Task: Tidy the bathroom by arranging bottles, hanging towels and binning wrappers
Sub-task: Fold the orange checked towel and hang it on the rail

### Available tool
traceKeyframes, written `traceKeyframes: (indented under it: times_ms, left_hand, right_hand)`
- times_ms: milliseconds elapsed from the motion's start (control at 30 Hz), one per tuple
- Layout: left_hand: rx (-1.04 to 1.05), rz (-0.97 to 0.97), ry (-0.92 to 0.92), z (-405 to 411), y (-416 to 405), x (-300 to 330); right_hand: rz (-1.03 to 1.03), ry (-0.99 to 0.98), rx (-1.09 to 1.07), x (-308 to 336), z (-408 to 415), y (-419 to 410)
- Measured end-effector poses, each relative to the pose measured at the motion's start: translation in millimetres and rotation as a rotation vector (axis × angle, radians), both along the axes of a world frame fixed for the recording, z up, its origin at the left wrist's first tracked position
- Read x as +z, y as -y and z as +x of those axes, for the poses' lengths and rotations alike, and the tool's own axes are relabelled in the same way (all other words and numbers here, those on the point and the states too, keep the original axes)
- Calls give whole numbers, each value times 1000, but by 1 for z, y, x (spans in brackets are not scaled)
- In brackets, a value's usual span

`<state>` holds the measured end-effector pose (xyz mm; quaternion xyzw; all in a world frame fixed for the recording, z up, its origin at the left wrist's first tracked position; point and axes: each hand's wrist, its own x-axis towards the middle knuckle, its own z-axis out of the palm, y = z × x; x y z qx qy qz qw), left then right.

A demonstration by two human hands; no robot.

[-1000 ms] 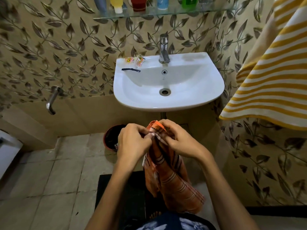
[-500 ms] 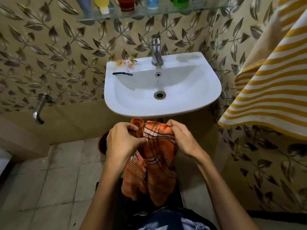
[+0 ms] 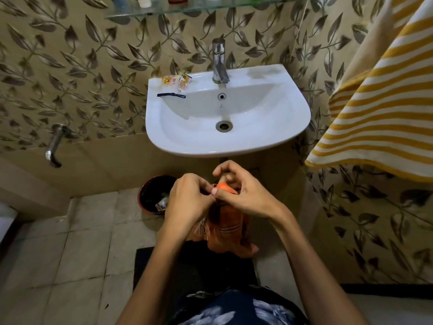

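Note:
An orange checked towel (image 3: 226, 233) hangs bunched below both hands, in front of the white sink (image 3: 269, 139). My left hand (image 3: 187, 200) and my right hand (image 3: 243, 195) pinch its top edge close together. Small colourful wrappers (image 3: 177, 79) and a dark strip (image 3: 171, 95) lie on the sink's left rim. Several bottles (image 3: 144, 1) stand on the glass shelf (image 3: 210, 8) at the top, mostly cut off. A yellow-and-white striped towel (image 3: 379, 109) hangs at the right.
A dark round bin (image 3: 150, 193) with some rubbish stands on the tiled floor under the sink, left of my hands. A wall tap (image 3: 55, 146) sticks out at the left. A chrome faucet (image 3: 219, 61) tops the sink. A black mat (image 3: 164, 266) lies underfoot.
The hands have come close together again, gathering the orange towel into a narrower bunch. The view has tilted, so the sink and shelf sit higher in frame.

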<state>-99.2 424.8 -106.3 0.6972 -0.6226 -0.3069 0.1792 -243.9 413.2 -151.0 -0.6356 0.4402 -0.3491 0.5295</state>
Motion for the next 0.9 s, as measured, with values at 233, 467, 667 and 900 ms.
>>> traceKeyframes:
  times_ms: [233, 467, 667, 900]
  left_hand:
    - [185, -130, -43, 9, -18, 9]
    - [288, -147, -50, 20, -29, 18]
    - [220, -2, -7, 27, -34, 22]
    - [-200, 117, -9, 24, -45, 25]
  right_hand:
    - [2, -104, 64, -3, -11, -16]
    - [-7, -108, 51, -4, -19, -34]
    - [-52, -70, 40, 8, -12, -44]
    - [-130, -156, 168, 22, 0, -52]
